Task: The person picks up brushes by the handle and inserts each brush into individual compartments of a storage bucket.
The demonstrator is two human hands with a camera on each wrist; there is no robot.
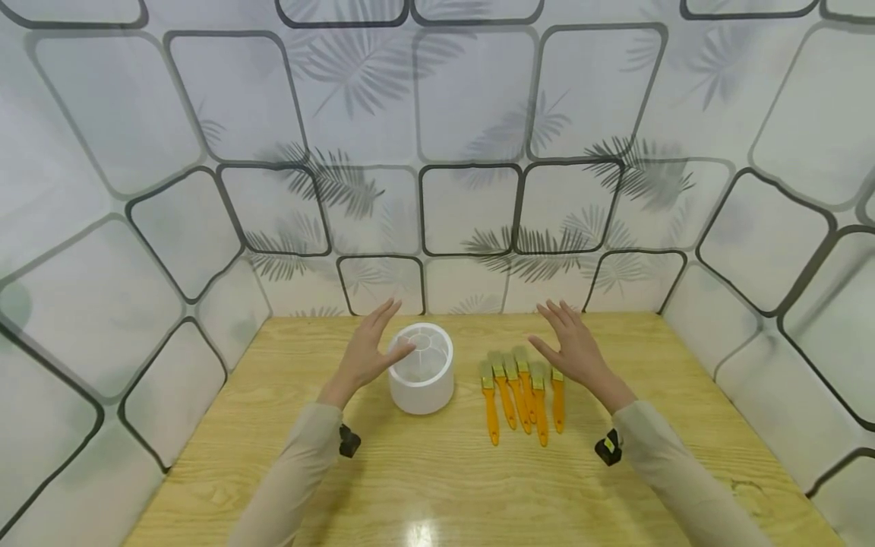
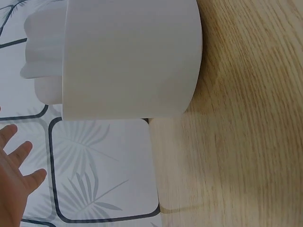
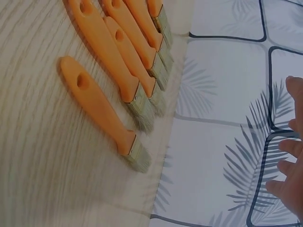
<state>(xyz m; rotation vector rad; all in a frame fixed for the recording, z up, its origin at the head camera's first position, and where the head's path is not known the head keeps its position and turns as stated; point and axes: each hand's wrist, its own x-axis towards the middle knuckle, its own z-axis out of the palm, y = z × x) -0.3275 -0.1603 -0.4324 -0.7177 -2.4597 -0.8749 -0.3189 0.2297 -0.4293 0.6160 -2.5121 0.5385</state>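
Observation:
A round white container (image 1: 421, 393) with inner dividers stands upright on the wooden table. My left hand (image 1: 365, 351) hovers at its left side, fingers spread, thumb over the rim; whether it touches cannot be told. In the left wrist view the container's smooth wall (image 2: 132, 56) fills the top, with the hand (image 2: 16, 175) at the left edge. Several paintbrushes (image 1: 524, 395) with orange handles lie side by side, bristles pointing away from me. Above their right end my right hand (image 1: 570, 346) is held with straight fingers, holding nothing. The right wrist view shows one brush (image 3: 97, 106) apart from the others.
The wooden table (image 1: 437, 486) runs back to a patterned cloth wall (image 1: 472, 209) with leaf prints, which also encloses both sides. A small black device (image 1: 349, 441) sits at the left wrist and another (image 1: 608, 448) at the right.

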